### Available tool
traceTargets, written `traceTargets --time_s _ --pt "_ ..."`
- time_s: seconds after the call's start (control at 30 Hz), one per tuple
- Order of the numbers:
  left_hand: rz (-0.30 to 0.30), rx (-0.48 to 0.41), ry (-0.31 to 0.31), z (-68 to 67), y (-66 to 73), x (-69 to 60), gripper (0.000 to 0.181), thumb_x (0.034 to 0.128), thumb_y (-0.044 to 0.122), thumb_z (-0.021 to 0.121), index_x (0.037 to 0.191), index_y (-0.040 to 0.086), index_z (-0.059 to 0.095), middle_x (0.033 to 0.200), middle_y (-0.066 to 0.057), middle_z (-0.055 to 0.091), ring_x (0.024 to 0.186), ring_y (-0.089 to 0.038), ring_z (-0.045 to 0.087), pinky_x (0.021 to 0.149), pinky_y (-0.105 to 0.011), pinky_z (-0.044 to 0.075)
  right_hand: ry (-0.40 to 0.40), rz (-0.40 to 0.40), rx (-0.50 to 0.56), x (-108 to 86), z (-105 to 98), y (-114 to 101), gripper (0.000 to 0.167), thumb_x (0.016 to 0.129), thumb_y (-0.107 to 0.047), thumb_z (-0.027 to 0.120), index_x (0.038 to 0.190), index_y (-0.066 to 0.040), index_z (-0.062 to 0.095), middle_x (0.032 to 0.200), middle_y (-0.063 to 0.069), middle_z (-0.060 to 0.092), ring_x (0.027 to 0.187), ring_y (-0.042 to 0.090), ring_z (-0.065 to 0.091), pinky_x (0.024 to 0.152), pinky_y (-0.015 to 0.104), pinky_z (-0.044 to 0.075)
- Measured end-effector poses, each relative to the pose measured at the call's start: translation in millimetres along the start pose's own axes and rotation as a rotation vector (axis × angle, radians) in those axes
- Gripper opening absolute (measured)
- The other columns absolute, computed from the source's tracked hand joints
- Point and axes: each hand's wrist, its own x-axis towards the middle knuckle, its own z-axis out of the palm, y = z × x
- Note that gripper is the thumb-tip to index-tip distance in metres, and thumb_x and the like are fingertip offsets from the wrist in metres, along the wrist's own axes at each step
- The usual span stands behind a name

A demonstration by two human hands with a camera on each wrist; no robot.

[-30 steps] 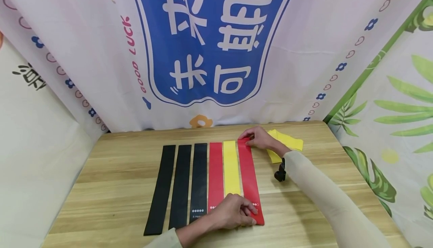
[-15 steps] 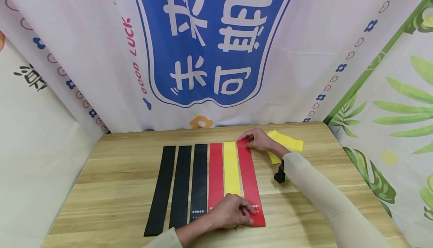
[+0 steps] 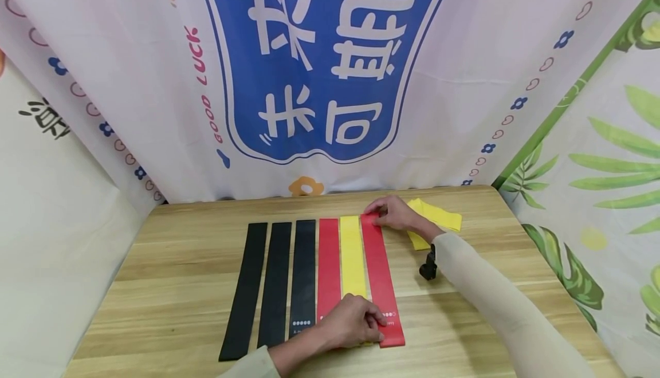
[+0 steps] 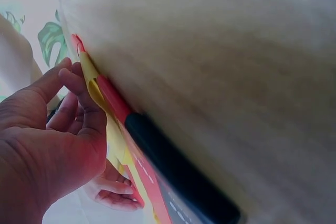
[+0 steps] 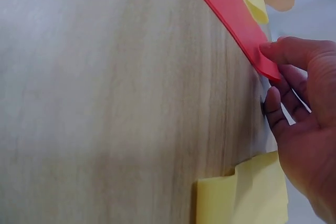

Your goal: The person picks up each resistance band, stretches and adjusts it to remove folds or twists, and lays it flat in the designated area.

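Note:
A red resistance band (image 3: 378, 275) lies at the right end of a row of flat bands. At its far end my right hand (image 3: 394, 212) pinches the tip, as the right wrist view shows with fingers (image 5: 289, 51) on the band. Near the front end my left hand (image 3: 353, 323) rests over the yellow band (image 3: 353, 258), its loosely bent fingertips at the red band's left edge. Left of the yellow one lie a second red band (image 3: 329, 263) and black bands (image 3: 303, 269). White dots and print mark some front ends; the left hand partly hides others.
A crumpled yellow band (image 3: 438, 215) lies behind the right forearm on the wooden table (image 3: 170, 286). A small black device (image 3: 428, 266) sits at the right wrist. Printed curtains (image 3: 464, 80) hang along the table's back and sides.
The red band's front end has shifted slightly right, and the left fingertips now sit nearer its left edge. Its far end has moved slightly left with the right hand. The other bands look unmoved.

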Motion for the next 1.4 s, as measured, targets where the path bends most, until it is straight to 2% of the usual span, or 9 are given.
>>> traceTargets --time_s 0.17,0.33,0.53,0.7,0.93,1.07,1.2,1.27,1.4 --pt "0.040 0.015 0.008 -5.4 0.9 1.2 0.013 0.0838 0.008 0.090 0.095 0.011 0.083 0.071 0.014 0.067 0.063 0.003 0.057 0.061 -0.016 0.050 0.020 -0.007 -0.004 -5.5 -5 -1 0.027 0.091 -0.002 0.082 0.117 -0.006 0.080 0.120 0.010 0.076 0.111 0.027 0.069 0.097 0.044 0.059" --pt "0.073 0.024 0.032 -14.6 4.0 6.8 0.011 0.0871 0.008 0.087 0.097 0.008 0.082 0.074 0.013 0.068 0.064 0.003 0.058 0.062 -0.015 0.051 0.061 -0.005 -0.001 -13.7 -15 -3 0.027 0.092 -0.005 0.081 0.119 -0.007 0.079 0.117 0.009 0.076 0.108 0.027 0.068 0.093 0.042 0.058" --pt "0.082 0.033 0.053 -25.7 4.2 19.9 0.016 0.0899 0.011 0.086 0.104 0.006 0.081 0.078 0.012 0.069 0.068 0.001 0.061 0.061 -0.016 0.050 0.097 -0.020 0.029 -25.2 -28 -2 0.029 0.093 -0.003 0.080 0.122 -0.002 0.077 0.123 0.013 0.073 0.108 0.030 0.065 0.088 0.038 0.059" --pt "0.074 0.038 0.088 -36.1 4.3 31.1 0.025 0.0896 0.015 0.087 0.112 0.006 0.080 0.083 0.011 0.071 0.075 -0.002 0.063 0.068 -0.017 0.052 0.110 -0.010 0.009 -34.4 -37 0 0.031 0.095 -0.005 0.078 0.126 -0.001 0.075 0.132 0.016 0.070 0.113 0.033 0.064 0.087 0.036 0.058" --pt "0.095 0.056 0.146 -47.4 4.7 45.8 0.033 0.0891 0.016 0.088 0.118 0.005 0.078 0.091 0.008 0.072 0.082 -0.003 0.065 0.076 -0.018 0.055 0.132 0.016 -0.017 -48.2 -52 6 0.031 0.095 -0.005 0.078 0.126 0.000 0.074 0.129 0.016 0.071 0.113 0.034 0.065 0.089 0.036 0.058" --pt "0.098 0.086 0.188 -51.8 1.3 54.1 0.037 0.0887 0.018 0.088 0.121 0.006 0.077 0.099 0.002 0.075 0.086 -0.005 0.066 0.078 -0.018 0.055 0.154 0.019 -0.018 -58.0 -62 10 0.030 0.096 -0.005 0.078 0.124 0.002 0.074 0.128 0.018 0.072 0.113 0.036 0.066 0.088 0.034 0.057" --pt "0.098 0.125 0.216 -54.4 0.6 60.2 0.039 0.0884 0.020 0.088 0.124 0.007 0.076 0.106 -0.003 0.075 0.091 -0.012 0.068 0.079 -0.019 0.055 0.177 0.036 -0.035 -68.9 -70 17 0.029 0.096 -0.006 0.078 0.124 0.001 0.075 0.128 0.019 0.072 0.114 0.037 0.066 0.086 0.028 0.055" --pt "0.102 0.142 0.223 -55.1 2.0 62.9 0.040 0.0889 0.022 0.088 0.125 0.008 0.076 0.108 -0.004 0.075 0.095 -0.017 0.069 0.080 -0.020 0.055 0.190 0.047 -0.056 -74.4 -74 21 0.029 0.095 -0.006 0.079 0.123 0.000 0.075 0.128 0.019 0.072 0.113 0.038 0.066 0.085 0.027 0.055" --pt "0.117 0.200 0.246 -54.8 4.8 68.2 0.043 0.0891 0.024 0.088 0.128 0.009 0.075 0.114 -0.004 0.075 0.100 -0.017 0.071 0.083 -0.020 0.056 0.209 0.072 -0.093 -84.9 -80 28 0.028 0.095 -0.007 0.080 0.122 -0.001 0.076 0.131 0.021 0.071 0.114 0.038 0.067 0.085 0.027 0.055"
